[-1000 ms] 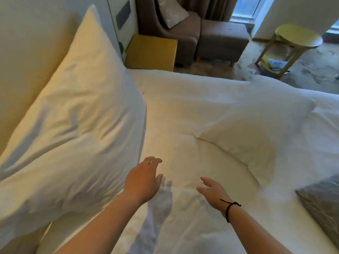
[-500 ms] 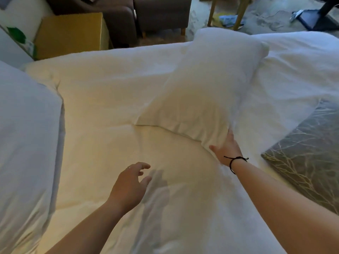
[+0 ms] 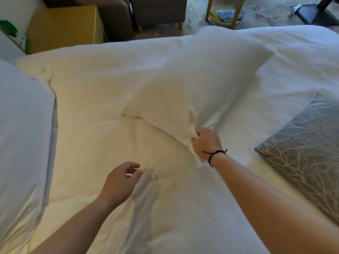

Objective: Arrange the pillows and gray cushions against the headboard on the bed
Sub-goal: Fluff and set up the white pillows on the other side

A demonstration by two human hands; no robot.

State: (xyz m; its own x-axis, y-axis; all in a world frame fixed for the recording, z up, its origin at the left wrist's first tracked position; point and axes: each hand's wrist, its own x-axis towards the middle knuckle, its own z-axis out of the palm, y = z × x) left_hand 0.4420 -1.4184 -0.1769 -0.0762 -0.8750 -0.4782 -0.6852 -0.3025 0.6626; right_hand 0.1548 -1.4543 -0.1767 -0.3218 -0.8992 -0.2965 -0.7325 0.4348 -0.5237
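Left edge: an upright white pillow (image 3: 23, 136), cropped by the frame. Left hand (image 3: 120, 182) hovers over the duvet (image 3: 95, 92), fingers loosely curled, holding nothing, as half a second before. Right hand (image 3: 206, 143), then flat against the centre pillow (image 3: 198, 79), now pinches its near corner. Gray cushion (image 3: 310, 153), right, partly cut off.

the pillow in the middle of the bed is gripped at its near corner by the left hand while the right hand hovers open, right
Not quite: the hands are swapped. The head view shows the right hand gripping the pillow at its near corner, while the left hand hovers open above the bed.
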